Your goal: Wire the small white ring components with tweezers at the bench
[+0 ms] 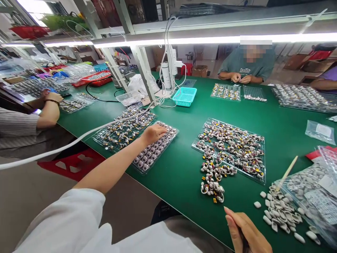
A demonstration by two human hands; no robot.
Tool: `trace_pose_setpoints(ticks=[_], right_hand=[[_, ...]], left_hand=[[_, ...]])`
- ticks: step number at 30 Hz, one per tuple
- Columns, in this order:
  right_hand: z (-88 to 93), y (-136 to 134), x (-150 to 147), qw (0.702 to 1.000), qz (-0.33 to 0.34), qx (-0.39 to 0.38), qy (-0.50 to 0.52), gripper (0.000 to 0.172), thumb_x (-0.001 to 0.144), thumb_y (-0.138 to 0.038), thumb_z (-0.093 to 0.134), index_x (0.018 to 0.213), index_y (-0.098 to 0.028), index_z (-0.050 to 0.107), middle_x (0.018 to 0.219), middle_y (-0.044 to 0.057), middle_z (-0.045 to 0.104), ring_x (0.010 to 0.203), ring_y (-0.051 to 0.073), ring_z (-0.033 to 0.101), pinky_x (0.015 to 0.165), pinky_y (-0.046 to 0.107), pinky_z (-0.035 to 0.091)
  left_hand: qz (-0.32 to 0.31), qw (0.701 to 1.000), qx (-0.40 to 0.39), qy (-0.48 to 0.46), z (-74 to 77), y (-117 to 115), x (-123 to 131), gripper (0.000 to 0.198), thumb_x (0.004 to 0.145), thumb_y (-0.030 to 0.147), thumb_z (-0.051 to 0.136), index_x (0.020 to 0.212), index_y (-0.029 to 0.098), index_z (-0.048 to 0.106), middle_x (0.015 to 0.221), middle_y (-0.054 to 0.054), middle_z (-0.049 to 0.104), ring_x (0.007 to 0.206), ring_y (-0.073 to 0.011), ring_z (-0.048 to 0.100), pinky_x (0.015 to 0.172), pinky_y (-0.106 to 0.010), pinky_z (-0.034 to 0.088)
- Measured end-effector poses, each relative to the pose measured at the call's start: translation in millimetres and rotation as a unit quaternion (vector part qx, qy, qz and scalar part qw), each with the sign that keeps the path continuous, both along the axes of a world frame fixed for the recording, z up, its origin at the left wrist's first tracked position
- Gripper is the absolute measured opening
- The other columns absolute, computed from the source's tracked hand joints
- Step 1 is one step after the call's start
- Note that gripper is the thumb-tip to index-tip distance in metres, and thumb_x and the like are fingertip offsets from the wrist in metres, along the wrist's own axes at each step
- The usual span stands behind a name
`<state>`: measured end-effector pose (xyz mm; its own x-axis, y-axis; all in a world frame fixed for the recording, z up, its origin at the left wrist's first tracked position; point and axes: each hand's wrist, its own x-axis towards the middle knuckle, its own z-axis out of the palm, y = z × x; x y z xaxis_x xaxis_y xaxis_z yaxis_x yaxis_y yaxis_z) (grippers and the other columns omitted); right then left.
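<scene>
Reaching to centre-left of the frame, the left hand [154, 133] is resting loosely curled on the clear plastic tray of small grey parts [155, 147], gripping nothing I can see; the right hand [246, 232] at the bottom edge is half closed, its hold unclear.

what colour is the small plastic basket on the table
Turquoise: the small perforated plastic basket sits on the green table, shown clearly in the head view.

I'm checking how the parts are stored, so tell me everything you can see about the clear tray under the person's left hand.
The clear tray is a thin, see-through plastic sheet moulded into rows of small pockets, most holding a small pale, rounded part. It lies flat and angled near the green table's front edge, beside another filled tray. The left hand rests on its far end, fingers curled down.
</scene>
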<state>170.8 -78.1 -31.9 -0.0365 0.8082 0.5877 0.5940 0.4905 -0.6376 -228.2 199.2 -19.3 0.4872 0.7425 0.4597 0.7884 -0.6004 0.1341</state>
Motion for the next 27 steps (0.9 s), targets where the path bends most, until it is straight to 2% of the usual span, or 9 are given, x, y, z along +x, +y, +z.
trace_pose_setpoints(ticks=[5,7,9,12,14,16,18,22,27], right_hand=[[8.9,4.7,11.4,0.999,0.026,-0.01,-0.02,0.035,0.087,-0.003,0.061,0.117,-0.02,0.065,0.086,0.005,0.071,0.071,0.016,0.067,0.064,0.026,0.055],[11.2,4.3,18.3,0.999,-0.009,-0.029,-0.019,0.032,0.088,-0.004,0.06,0.115,-0.02,0.066,0.087,0.005,0.07,0.073,0.015,0.066,0.065,0.026,0.054],[13.0,4.5,24.7,0.997,-0.063,-0.043,-0.014,0.026,0.089,-0.007,0.06,0.111,-0.02,0.067,0.089,0.006,0.069,0.076,0.016,0.066,0.068,0.027,0.053],[15.1,10.5,27.3,0.989,-0.108,-0.096,-0.019,0.019,0.092,-0.014,0.058,0.107,-0.021,0.068,0.092,0.006,0.067,0.079,0.017,0.064,0.07,0.028,0.052],[16.5,19.0,22.6,0.98,-0.094,-0.169,-0.053,0.018,0.094,-0.018,0.055,0.107,-0.021,0.067,0.092,0.006,0.066,0.077,0.017,0.063,0.067,0.028,0.05],[17.4,29.1,14.4,0.961,-0.07,-0.245,-0.111,0.018,0.094,-0.022,0.054,0.107,-0.02,0.066,0.091,0.005,0.064,0.074,0.017,0.062,0.066,0.028,0.049],[17.0,37.3,5.5,0.94,-0.059,-0.291,-0.167,0.016,0.093,-0.025,0.055,0.104,-0.021,0.065,0.092,0.005,0.064,0.074,0.018,0.062,0.066,0.029,0.048],[11.2,40.3,-5.4,0.926,-0.057,-0.315,-0.199,0.008,0.09,-0.022,0.054,0.09,-0.02,0.061,0.089,0.004,0.062,0.077,0.019,0.061,0.065,0.029,0.044],[6.2,33.3,-8.6,0.94,-0.079,-0.306,-0.126,0.014,0.094,-0.025,0.048,0.087,-0.021,0.06,0.086,0.004,0.063,0.073,0.017,0.059,0.064,0.028,0.043]], left_hand=[[-0.037,0.999,-0.028,0.012,11.7,-3.3,-2.2,0.024,0.082,0.015,0.055,0.089,0.018,0.078,0.099,-0.009,0.079,0.09,-0.0252,0.072,0.087,-0.041,0.057],[-0.027,0.999,-0.017,0.029,16.1,-11.5,2.6,0.027,0.085,0.015,0.052,0.093,0.016,0.078,0.104,-0.012,0.078,0.094,-0.0276,0.072,0.09,-0.045,0.056],[-0.006,0.999,0.004,0.032,21.0,-32.3,19.0,0.027,0.088,0.017,0.051,0.1,0.015,0.076,0.109,-0.013,0.076,0.101,-0.0297,0.07,0.093,-0.048,0.054],[-0.038,0.998,0.005,-0.043,26.7,-87.8,69.5,0.026,0.092,0.019,0.055,0.11,0.014,0.072,0.111,-0.013,0.075,0.103,-0.0266,0.069,0.096,-0.045,0.054],[-0.147,0.985,-0.055,-0.075,24.9,-128.6,113.2,0.025,0.092,0.019,0.057,0.114,0.017,0.069,0.114,-0.011,0.074,0.105,-0.0222,0.068,0.095,-0.037,0.056],[-0.236,0.964,-0.095,-0.08,17.0,-159.9,154.8,0.028,0.091,0.021,0.061,0.118,0.017,0.066,0.122,-0.011,0.071,0.113,-0.0233,0.064,0.099,-0.039,0.054],[-0.252,0.957,-0.119,-0.083,4.8,-176.7,187.3,0.032,0.09,0.02,0.063,0.121,0.015,0.064,0.126,-0.012,0.069,0.117,-0.0261,0.061,0.1,-0.043,0.054],[-0.214,0.965,-0.123,-0.09,-17.8,-179.5,217.4,0.028,0.09,0.014,0.061,0.117,0.013,0.066,0.126,-0.012,0.069,0.113,-0.0295,0.061,0.097,-0.047,0.055],[-0.2,0.963,-0.123,-0.133,-24.2,-175.4,218.2,0.023,0.089,0.016,0.064,0.112,0.014,0.068,0.12,-0.01,0.072,0.108,-0.0278,0.062,0.095,-0.046,0.056]])
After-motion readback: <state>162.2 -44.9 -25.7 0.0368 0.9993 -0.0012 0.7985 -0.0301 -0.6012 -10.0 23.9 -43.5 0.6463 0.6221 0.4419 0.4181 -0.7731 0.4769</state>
